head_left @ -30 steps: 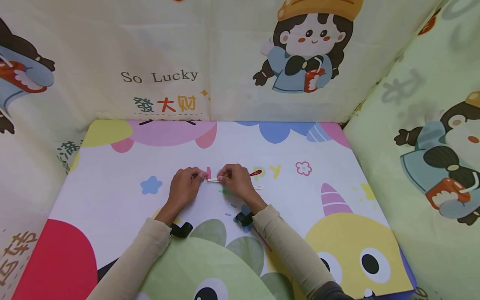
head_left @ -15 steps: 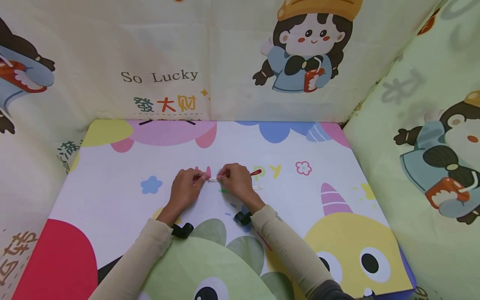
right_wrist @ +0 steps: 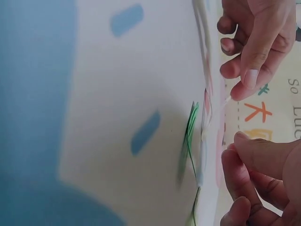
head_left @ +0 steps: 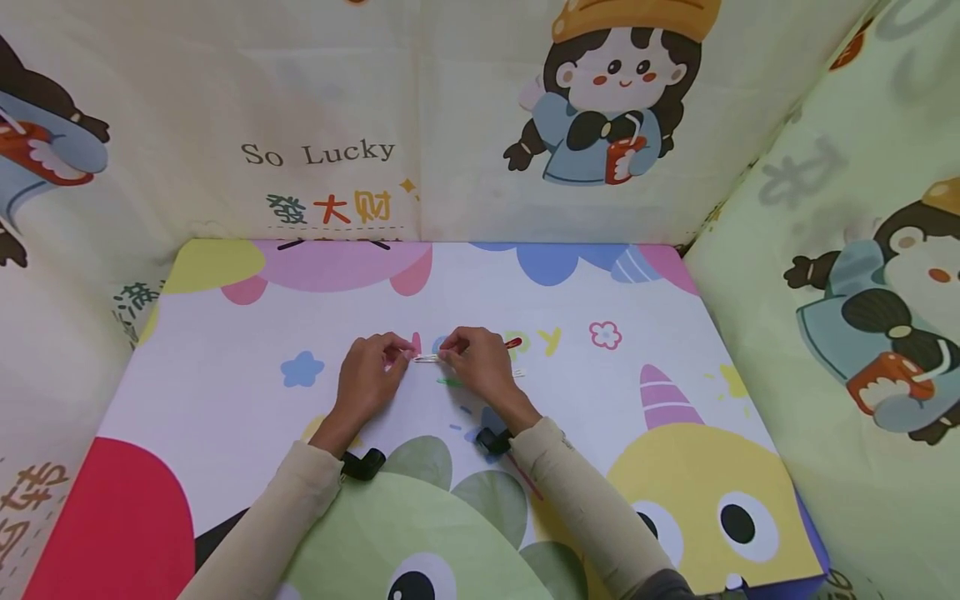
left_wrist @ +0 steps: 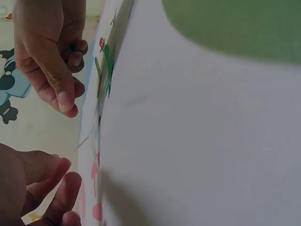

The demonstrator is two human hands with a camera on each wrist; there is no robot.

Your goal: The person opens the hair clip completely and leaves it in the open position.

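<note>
My left hand (head_left: 369, 371) is over the middle of the table, thumb and forefinger together. A thin pale strand (left_wrist: 83, 142) shows at those fingertips in the left wrist view, seemingly pinched there. Facing it, my right hand (head_left: 480, 367) has its thumb and forefinger close together; whether anything thin is between them cannot be made out. Below the fingers lies a slim bundle of white strands (head_left: 427, 358). A green bundle (right_wrist: 190, 125) of thin strands lies nearer me. Past my right hand a dark red end (head_left: 513, 342) sticks out, and more white strands (head_left: 519, 373) show.
A printed cloth with cartoon figures and letters covers the table (head_left: 225, 400). Patterned fabric walls (head_left: 465, 200) close in the back and sides. A thin dark red line (head_left: 527, 477) shows beside my right sleeve. Small black devices (head_left: 364, 464) sit at both wrists.
Both hands stay at nearly the same spot. My right hand has shifted slightly to the right, and my left fingertips have moved a little to and fro beside the white bundle.
</note>
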